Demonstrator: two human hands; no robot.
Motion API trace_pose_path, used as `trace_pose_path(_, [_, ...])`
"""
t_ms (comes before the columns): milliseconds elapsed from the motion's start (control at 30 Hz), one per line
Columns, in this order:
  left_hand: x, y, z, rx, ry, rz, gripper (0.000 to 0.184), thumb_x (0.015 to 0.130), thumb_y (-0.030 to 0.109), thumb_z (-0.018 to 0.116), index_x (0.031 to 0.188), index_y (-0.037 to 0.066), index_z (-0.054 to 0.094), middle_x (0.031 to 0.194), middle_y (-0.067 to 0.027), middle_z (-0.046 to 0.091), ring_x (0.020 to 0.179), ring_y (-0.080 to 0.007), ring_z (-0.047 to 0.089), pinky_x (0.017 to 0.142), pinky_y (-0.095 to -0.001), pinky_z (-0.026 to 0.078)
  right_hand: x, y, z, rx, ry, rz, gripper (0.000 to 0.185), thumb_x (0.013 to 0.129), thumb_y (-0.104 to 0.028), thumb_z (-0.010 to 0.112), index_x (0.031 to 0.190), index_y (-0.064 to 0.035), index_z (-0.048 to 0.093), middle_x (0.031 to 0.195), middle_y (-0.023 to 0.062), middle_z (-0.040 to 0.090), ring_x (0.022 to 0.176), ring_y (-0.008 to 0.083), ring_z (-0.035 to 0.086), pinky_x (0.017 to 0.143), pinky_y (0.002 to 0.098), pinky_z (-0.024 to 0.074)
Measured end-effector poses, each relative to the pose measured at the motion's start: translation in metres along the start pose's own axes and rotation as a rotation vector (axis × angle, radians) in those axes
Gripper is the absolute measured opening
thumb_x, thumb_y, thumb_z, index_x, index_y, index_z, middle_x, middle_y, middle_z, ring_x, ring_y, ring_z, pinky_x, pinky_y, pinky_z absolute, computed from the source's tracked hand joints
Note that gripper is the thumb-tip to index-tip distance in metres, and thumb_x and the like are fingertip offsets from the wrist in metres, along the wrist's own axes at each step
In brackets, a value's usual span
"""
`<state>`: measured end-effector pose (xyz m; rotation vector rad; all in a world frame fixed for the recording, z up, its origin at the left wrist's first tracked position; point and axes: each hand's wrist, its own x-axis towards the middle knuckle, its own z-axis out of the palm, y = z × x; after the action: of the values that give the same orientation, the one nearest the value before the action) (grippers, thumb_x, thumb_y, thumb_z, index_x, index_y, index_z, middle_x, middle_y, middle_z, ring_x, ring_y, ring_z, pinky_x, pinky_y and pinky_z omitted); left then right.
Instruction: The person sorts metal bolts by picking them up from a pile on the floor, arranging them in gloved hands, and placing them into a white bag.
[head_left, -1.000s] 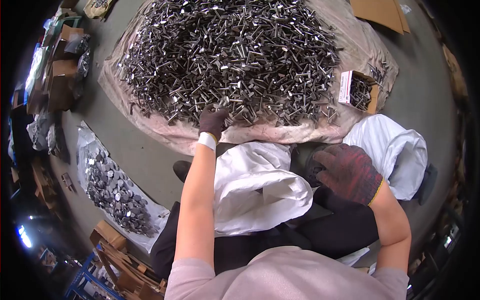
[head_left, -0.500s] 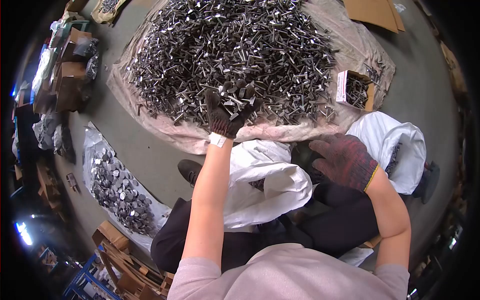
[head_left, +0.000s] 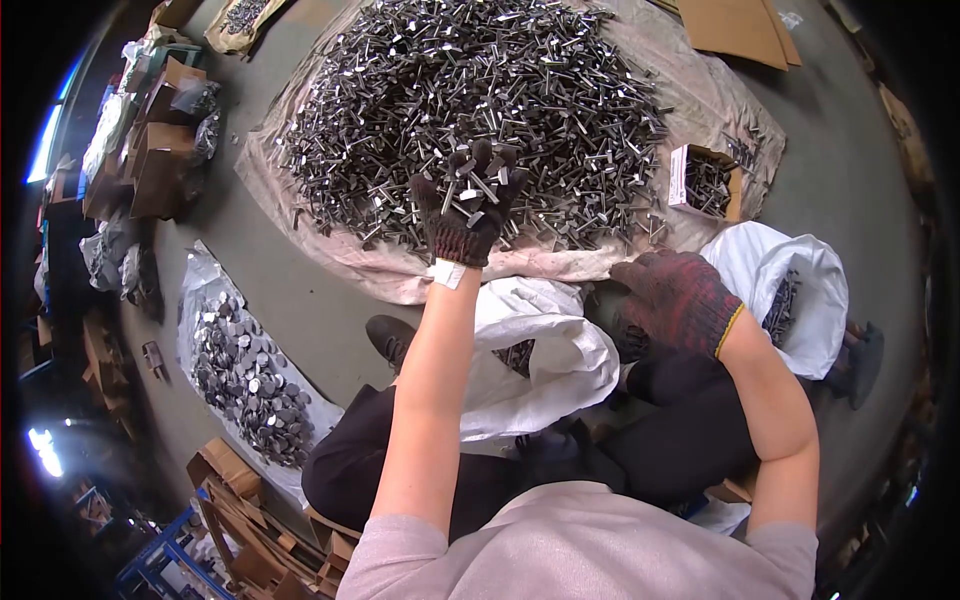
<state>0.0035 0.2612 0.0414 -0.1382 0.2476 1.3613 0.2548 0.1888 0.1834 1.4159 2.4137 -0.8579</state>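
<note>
My left hand [head_left: 467, 208], in a dark knitted glove, is palm up at the near edge of a big heap of metal bolts [head_left: 480, 90]. Several bolts lie in its palm, with the fingers curled up around them. The heap rests on a pinkish cloth [head_left: 350, 262]. My right hand [head_left: 680, 300], in a dark red glove, hovers between two white sacks, its fingers bent forward with nothing visible in them. The near white sack [head_left: 570, 360] stands open between my legs with bolts inside. Bolts also show in the right white sack [head_left: 815, 300].
A small box of bolts [head_left: 679, 175] sits on the cloth's right part. Flat round metal pieces [head_left: 250, 380] lie on a plastic sheet at the left. Cardboard boxes [head_left: 165, 165] stand at the upper left, flat cardboard [head_left: 735, 30] at the upper right.
My left hand has turned palm up with bolts in it and moved slightly right and up. My right hand has shifted a little left. The view has swung, moving the surroundings at left rightwards.
</note>
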Motion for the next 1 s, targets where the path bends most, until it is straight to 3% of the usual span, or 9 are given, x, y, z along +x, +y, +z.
trace_pose_path(133, [0.008,0.005,-0.016,-0.133,-0.146,-0.020,0.039,0.090,0.044,0.057,0.108,0.012,0.066,0.115,-0.0168,0.064,0.114,-0.0401,0.056,0.095,-0.0562,0.048,-0.002,-0.002,0.000,-0.014,0.017,-0.006,0.035,0.081,-0.029,0.064,0.110,-0.0087,0.061,0.086,0.0165,0.064,0.084,0.0361,0.063,0.072,0.0460,0.0500])
trace_pose_path(267, [0.001,0.005,-0.002,-0.157,-0.152,-0.081,0.036,0.088,0.025,0.057,0.121,0.011,0.059,0.123,-0.0175,0.060,0.114,-0.0371,0.057,0.095,-0.0551,0.048,-0.001,0.003,0.007,-0.017,0.061,-0.018,0.037,0.081,-0.031,0.063,0.112,-0.0093,0.061,0.083,0.0168,0.065,0.081,0.0369,0.064,0.070,0.0465,0.0506])
trace_pose_path(333, [-0.007,0.005,0.005,-0.112,0.017,-0.028,0.041,0.088,0.024,0.050,0.124,0.003,0.054,0.126,-0.0205,0.058,0.113,-0.0350,0.058,0.097,-0.0527,0.047,-0.002,0.003,0.007,-0.022,0.082,-0.039,0.038,0.082,-0.032,0.063,0.112,-0.0096,0.061,0.082,0.0169,0.065,0.080,0.0373,0.064,0.070,0.0467,0.0507])
trace_pose_path(500, [-0.013,0.007,0.007,-0.244,0.017,-0.096,0.055,0.087,0.032,0.054,0.131,0.000,0.046,0.133,-0.0257,0.049,0.122,-0.0471,0.048,0.100,-0.0566,0.044,-0.005,0.002,0.007,-0.055,0.092,-0.017,0.041,0.084,-0.035,0.063,0.116,-0.0110,0.060,0.090,0.0183,0.066,0.083,0.0381,0.064,0.071,0.0468,0.0512])
trace_pose_path(567, [-0.019,0.000,0.014,-0.098,-0.152,-0.042,0.060,0.087,0.039,0.053,0.133,0.001,0.044,0.135,-0.0257,0.048,0.123,-0.0523,0.043,0.103,-0.0629,0.038,-0.004,0.001,0.005,-0.065,0.070,-0.001,0.041,0.084,-0.035,0.063,0.117,-0.0114,0.060,0.092,0.0188,0.065,0.085,0.0384,0.064,0.072,0.0467,0.0512])
trace_pose_path(700, [-0.028,-0.005,0.019,-0.106,-0.220,-0.012,0.066,0.086,0.050,0.051,0.133,0.005,0.046,0.136,-0.0239,0.048,0.127,-0.0491,0.042,0.106,-0.0663,0.031,-0.008,-0.007,0.001,-0.064,0.022,0.059,0.038,0.087,-0.039,0.054,0.111,-0.0102,0.061,0.103,0.0166,0.066,0.096,0.0363,0.063,0.084,0.0468,0.0491])
trace_pose_path(933, [-0.050,-0.011,0.040,-0.128,-0.162,0.024,0.061,0.091,0.049,0.042,0.136,0.008,0.047,0.135,-0.0224,0.048,0.126,-0.0452,0.044,0.108,-0.0625,0.030,-0.008,-0.012,0.011,-0.152,0.066,0.005,0.043,0.084,-0.037,0.062,0.119,-0.0119,0.059,0.095,0.0185,0.065,0.091,0.0362,0.064,0.076,0.0459,0.0509])
trace_pose_path(967, [-0.053,-0.013,0.042,-0.069,-0.196,0.034,0.062,0.086,0.044,0.058,0.137,0.011,0.047,0.136,-0.0183,0.050,0.124,-0.0421,0.047,0.105,-0.0608,0.036,-0.006,-0.012,0.014,-0.144,0.107,-0.029,0.043,0.084,-0.035,0.062,0.119,-0.0108,0.059,0.093,0.0182,0.065,0.091,0.0362,0.064,0.076,0.0463,0.0506])
trace_pose_path(1000, [-0.059,-0.015,0.043,-0.070,-0.198,0.035,0.062,0.086,0.044,0.058,0.137,0.011,0.047,0.136,-0.0183,0.050,0.124,-0.0421,0.047,0.105,-0.0608,0.036,-0.006,-0.013,0.015,-0.133,0.145,-0.060,0.043,0.084,-0.033,0.063,0.119,-0.0097,0.058,0.091,0.0178,0.065,0.090,0.0362,0.064,0.075,0.0467,0.0504])
